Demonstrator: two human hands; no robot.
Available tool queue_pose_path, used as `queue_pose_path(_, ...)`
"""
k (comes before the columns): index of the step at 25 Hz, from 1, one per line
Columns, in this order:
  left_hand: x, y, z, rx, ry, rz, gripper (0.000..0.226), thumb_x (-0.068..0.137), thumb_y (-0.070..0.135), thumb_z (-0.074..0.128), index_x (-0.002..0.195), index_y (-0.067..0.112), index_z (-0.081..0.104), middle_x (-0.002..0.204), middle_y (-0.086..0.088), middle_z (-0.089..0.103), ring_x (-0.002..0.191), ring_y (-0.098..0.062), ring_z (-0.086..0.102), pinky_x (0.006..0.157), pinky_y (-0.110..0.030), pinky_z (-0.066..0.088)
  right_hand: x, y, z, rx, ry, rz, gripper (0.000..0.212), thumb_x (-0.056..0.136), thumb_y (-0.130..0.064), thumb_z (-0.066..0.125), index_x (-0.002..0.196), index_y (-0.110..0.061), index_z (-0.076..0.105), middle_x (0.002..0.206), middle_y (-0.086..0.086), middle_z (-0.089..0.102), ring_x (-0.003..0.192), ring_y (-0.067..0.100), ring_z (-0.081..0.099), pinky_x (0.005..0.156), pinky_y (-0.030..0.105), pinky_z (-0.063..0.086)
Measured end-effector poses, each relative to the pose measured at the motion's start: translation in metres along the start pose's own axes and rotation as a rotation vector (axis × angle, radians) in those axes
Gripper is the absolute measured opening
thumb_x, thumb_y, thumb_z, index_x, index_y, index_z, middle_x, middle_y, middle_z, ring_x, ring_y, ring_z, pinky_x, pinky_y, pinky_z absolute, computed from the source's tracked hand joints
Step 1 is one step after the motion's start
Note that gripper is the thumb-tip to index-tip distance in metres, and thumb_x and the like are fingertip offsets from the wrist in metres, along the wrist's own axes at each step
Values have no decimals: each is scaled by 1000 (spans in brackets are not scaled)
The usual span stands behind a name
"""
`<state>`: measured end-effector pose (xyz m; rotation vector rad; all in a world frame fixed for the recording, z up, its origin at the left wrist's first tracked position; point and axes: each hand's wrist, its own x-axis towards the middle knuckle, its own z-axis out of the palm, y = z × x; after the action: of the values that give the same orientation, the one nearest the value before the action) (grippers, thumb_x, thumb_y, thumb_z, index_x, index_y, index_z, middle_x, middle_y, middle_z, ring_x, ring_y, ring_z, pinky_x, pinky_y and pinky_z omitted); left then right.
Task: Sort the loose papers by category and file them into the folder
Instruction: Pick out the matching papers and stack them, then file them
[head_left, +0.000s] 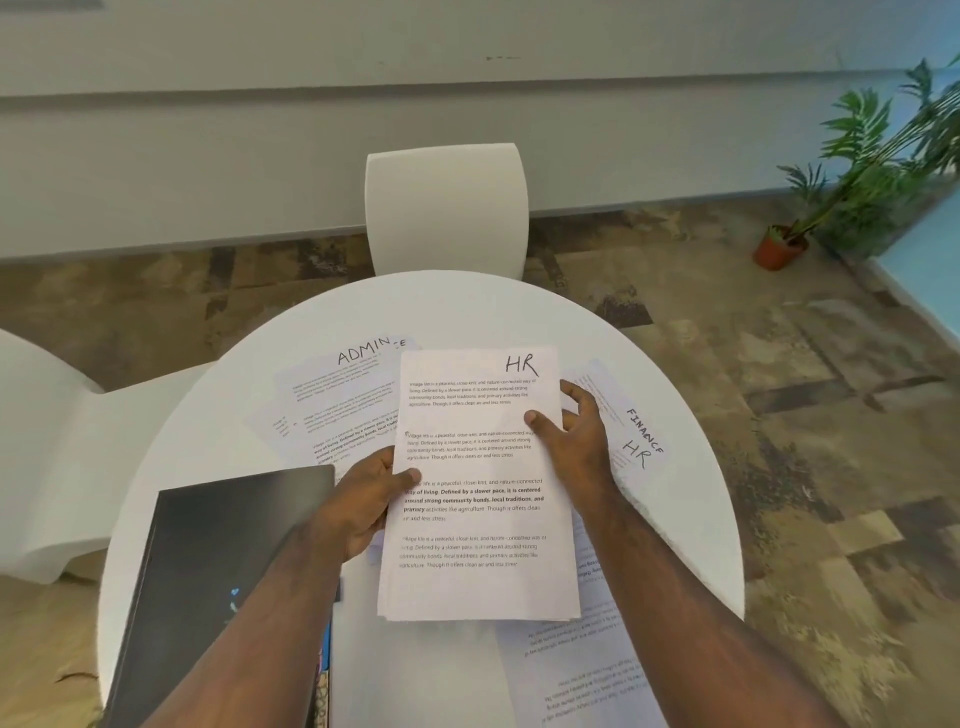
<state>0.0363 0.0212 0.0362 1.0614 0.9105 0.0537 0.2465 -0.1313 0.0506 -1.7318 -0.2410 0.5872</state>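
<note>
Paper stock: thin white sheets, light and limp; judged prone to sliding apart and creasing.
HR stack (475, 483): several sheets squared together, held over the round white table (519, 312).
Left hand (371, 501): thumb pinching the stack's left edge.
Right hand (571, 436): thumb on top at the right edge, fingers spread behind.
Hold advice: support both long edges; a one-corner grip would likely let it droop.
Loose sheets: ADMIN page (337, 395) beyond left, FINANCE page (631, 431) right.
Folder (208, 571): dark, closed, near left.
</note>
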Motion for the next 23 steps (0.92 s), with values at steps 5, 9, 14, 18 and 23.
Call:
queue_pose_path(5, 3, 4, -7, -106, 141, 78, 28, 98, -4, 53, 120, 8, 64, 116, -13, 74, 105, -34, 70, 94, -52, 53, 27, 24, -45, -329, 146, -49, 36, 95, -26, 60, 130, -23, 53, 118, 5, 68, 101, 24, 67, 84, 34, 51)
queue_pose_path(9, 7, 8, -19, -129, 256, 155, 29, 97, -5, 53, 114, 15, 66, 116, -8, 74, 104, -28, 70, 91, -46, 55, 47, 76, -107, -1022, -15, 193, 67, 88, -24, 67, 147, -17, 38, 155, 8, 37, 139, 31, 38, 113, 45, 34)
queue_pose_path(14, 13, 10, -22, -121, 282, 192, 31, 97, -5, 53, 111, 18, 68, 114, -4, 75, 106, -27, 70, 95, -46, 54, 54, 93, -115, -1192, -185, 283, 93, 85, -38, 71, 156, -24, 13, 166, -1, 10, 144, 33, 26, 112, 50, 33)
queue_pose_path(18, 14, 11, -24, -138, 287, 195, 32, 97, -5, 53, 114, 17, 68, 117, -6, 74, 107, -29, 70, 95, -47, 53, 58, 89, -113, -1316, -188, 295, 102, 80, -41, 76, 156, -24, 9, 166, 0, 9, 143, 33, 24, 105, 51, 39)
queue_pose_path(23, 16, 11, -26, -138, 300, 188, 32, 98, -5, 51, 117, 14, 66, 122, -11, 71, 111, -33, 67, 100, -52, 50, 56, 81, -110, -1463, -167, 269, 113, 76, -53, 77, 157, -19, 6, 163, 9, 17, 142, 31, 29, 105, 46, 41)
